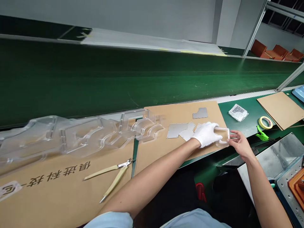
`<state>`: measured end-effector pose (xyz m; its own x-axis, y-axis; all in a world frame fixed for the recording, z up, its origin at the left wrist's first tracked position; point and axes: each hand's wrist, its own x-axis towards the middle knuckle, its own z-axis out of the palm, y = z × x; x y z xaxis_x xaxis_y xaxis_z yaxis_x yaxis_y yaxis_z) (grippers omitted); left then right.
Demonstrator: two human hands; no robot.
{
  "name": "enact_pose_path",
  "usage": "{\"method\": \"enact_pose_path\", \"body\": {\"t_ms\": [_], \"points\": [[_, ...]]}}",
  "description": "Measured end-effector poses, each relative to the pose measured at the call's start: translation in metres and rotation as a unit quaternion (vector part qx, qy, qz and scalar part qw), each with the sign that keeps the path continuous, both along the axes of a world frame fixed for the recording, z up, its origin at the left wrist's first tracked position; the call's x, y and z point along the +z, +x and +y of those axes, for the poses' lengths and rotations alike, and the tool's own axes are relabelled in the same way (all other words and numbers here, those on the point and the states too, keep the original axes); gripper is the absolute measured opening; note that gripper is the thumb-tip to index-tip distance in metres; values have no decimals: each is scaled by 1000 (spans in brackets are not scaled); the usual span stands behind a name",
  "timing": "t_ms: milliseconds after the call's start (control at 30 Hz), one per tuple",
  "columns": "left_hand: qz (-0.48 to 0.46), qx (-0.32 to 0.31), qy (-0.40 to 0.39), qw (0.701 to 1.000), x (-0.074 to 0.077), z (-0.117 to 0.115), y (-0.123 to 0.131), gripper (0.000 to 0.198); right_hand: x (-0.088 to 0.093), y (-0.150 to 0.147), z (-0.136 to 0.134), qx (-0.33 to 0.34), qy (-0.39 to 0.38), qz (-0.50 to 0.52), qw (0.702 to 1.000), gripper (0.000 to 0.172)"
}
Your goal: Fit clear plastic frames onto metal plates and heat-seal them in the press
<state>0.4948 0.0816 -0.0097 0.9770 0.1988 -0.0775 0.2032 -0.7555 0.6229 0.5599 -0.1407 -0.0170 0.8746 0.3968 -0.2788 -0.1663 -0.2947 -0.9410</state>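
My left hand (207, 134), in a white glove, grips the left side of a small clear plastic frame (226, 130) near the front edge of the cardboard. My bare right hand (239, 143) pinches the same frame's right edge between thumb and fingers. Just left of the glove, several flat grey metal plates (175, 130) lie overlapping, partly hidden by it. Another grey plate (200, 113) with a notched outline lies apart, farther back. Larger clear moulded plastic pieces (87, 134) stand in a row to the left.
Yellow-handled nippers (111, 174) lie open on the left cardboard (59, 193). To the right are a clear bag (238, 112), a yellow tape roll (265, 123), a green-handled tool (262, 134) and a cardboard sheet (281, 107). A metal tray (280, 155) and fixture (292, 199) stand at lower right.
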Motion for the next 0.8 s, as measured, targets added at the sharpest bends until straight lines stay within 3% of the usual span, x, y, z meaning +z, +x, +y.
{"method": "enact_pose_path", "body": {"t_ms": [167, 267, 400, 500, 600, 700, 800], "points": [[-14, 15, -6, 1000, -3, -3, 3, 59, -5, 8, 5, -14, -7, 0, 1000, 57], [-38, 28, -6, 999, 2, -9, -9, 58, -4, 8, 6, -17, -13, -12, 1000, 59], [-100, 41, -19, 994, 3, -4, -53, 35, -1, -2, -1, -18, -16, -37, 999, 68], [-126, 102, -5, 987, -7, 19, -94, 25, -3, -13, -14, -13, -21, -67, 997, 70], [-96, 166, 65, 979, -15, 49, -125, 28, -4, -21, -25, 0, -27, -111, 993, 65], [-78, 147, 116, 979, -12, 69, -133, 30, 3, -24, -25, 22, -58, -171, 983, 62], [-84, 72, 127, 986, 1, 70, -117, 22, 14, -26, -14, 73, -87, -247, 962, 61]]}}
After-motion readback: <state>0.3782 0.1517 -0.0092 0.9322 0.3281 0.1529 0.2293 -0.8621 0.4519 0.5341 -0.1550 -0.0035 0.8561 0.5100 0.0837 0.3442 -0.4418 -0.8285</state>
